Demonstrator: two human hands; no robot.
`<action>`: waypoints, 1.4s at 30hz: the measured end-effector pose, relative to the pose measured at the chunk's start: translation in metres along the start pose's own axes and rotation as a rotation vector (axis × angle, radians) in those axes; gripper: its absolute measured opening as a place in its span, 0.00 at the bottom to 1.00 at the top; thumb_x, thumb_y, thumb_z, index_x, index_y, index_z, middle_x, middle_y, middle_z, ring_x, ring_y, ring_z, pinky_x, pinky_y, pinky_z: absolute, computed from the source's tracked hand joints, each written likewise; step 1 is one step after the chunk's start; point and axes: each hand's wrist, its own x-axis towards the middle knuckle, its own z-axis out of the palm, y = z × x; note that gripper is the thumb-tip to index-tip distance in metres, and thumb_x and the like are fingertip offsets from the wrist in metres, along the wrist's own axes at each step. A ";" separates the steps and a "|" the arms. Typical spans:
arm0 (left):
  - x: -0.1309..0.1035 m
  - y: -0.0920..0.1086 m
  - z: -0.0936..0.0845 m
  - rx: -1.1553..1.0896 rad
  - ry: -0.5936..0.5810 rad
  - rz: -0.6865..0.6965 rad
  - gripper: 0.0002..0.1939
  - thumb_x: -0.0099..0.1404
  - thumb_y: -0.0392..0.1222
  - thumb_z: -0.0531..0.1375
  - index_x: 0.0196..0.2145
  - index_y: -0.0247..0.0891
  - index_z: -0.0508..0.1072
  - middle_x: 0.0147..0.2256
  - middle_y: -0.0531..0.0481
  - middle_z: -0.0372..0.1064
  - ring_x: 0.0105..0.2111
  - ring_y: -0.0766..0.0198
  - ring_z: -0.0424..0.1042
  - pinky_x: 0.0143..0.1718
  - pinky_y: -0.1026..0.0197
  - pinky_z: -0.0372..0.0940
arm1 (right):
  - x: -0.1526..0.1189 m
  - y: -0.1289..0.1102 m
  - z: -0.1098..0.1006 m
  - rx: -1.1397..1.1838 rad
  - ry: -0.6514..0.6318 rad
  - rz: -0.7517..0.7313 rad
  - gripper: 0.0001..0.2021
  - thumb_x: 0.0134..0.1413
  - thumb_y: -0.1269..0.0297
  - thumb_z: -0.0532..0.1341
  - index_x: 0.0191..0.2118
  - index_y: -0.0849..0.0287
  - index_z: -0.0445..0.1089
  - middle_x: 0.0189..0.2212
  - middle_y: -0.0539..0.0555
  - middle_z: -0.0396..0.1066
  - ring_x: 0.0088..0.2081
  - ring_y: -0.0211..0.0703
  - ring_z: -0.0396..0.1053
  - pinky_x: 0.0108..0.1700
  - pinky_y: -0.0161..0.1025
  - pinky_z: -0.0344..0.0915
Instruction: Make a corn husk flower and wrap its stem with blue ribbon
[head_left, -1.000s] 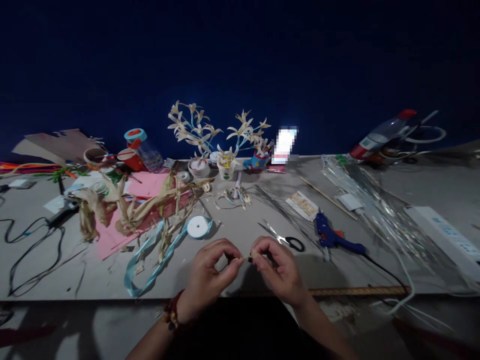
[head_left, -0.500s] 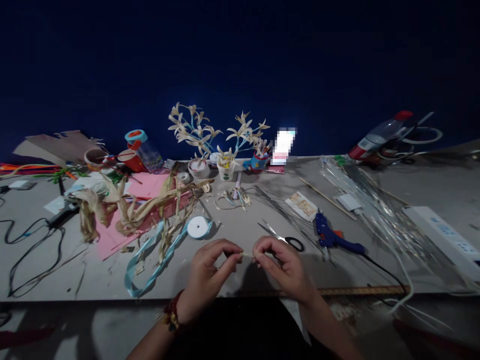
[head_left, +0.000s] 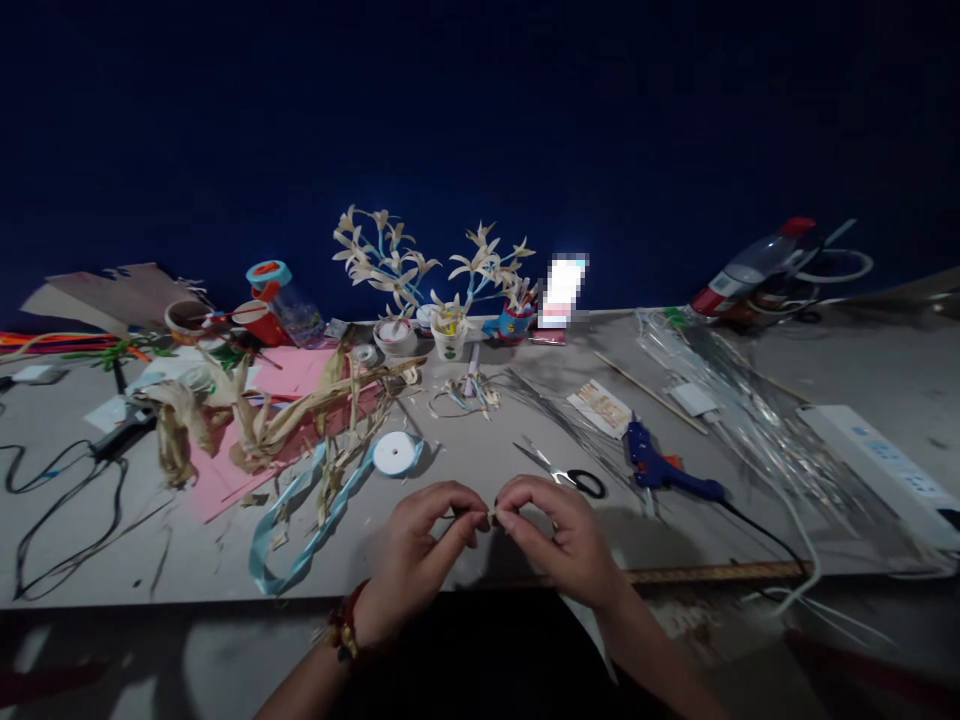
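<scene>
My left hand (head_left: 431,535) and my right hand (head_left: 559,530) meet fingertip to fingertip above the table's front edge, both pinched on a tiny pale piece (head_left: 491,514) that the fingers mostly hide. Just beyond my right hand lie open scissors (head_left: 559,474) with black handles. A white spool (head_left: 394,454) of light blue ribbon (head_left: 262,555) rests beyond my left hand, the ribbon looping to the left. Dried husks (head_left: 247,425) lie on pink paper (head_left: 210,490) at the left.
Pale flowers (head_left: 386,255) stand in small cups (head_left: 450,340) at the back. To the right are a blue glue gun (head_left: 671,475), thin wires (head_left: 562,425), a wooden stick (head_left: 652,392), a power strip (head_left: 885,470) and a tilted bottle (head_left: 750,270).
My hands have come closer together, with the fingertips now nearly touching and less of the pale piece showing. The view has shifted slightly.
</scene>
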 end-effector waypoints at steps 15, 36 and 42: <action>0.004 -0.026 0.024 -0.525 0.123 -0.185 0.10 0.65 0.46 0.66 0.32 0.36 0.75 0.27 0.52 0.68 0.25 0.69 0.64 0.25 0.67 0.61 | -0.003 0.014 0.022 0.930 -0.036 0.609 0.15 0.50 0.56 0.72 0.29 0.60 0.68 0.22 0.46 0.70 0.18 0.31 0.65 0.22 0.29 0.56; -0.005 -0.013 0.024 -0.199 0.169 0.069 0.06 0.71 0.39 0.58 0.36 0.38 0.73 0.34 0.47 0.69 0.37 0.60 0.69 0.40 0.59 0.65 | -0.011 0.017 0.032 0.259 0.130 0.175 0.14 0.61 0.55 0.64 0.29 0.57 0.66 0.26 0.48 0.64 0.29 0.38 0.62 0.32 0.35 0.60; -0.005 -0.012 0.022 -0.167 0.159 0.103 0.06 0.71 0.38 0.58 0.36 0.39 0.74 0.34 0.47 0.70 0.38 0.59 0.69 0.40 0.59 0.64 | -0.010 0.018 0.032 0.260 0.107 0.116 0.12 0.63 0.57 0.62 0.30 0.56 0.66 0.27 0.49 0.65 0.30 0.40 0.63 0.33 0.36 0.60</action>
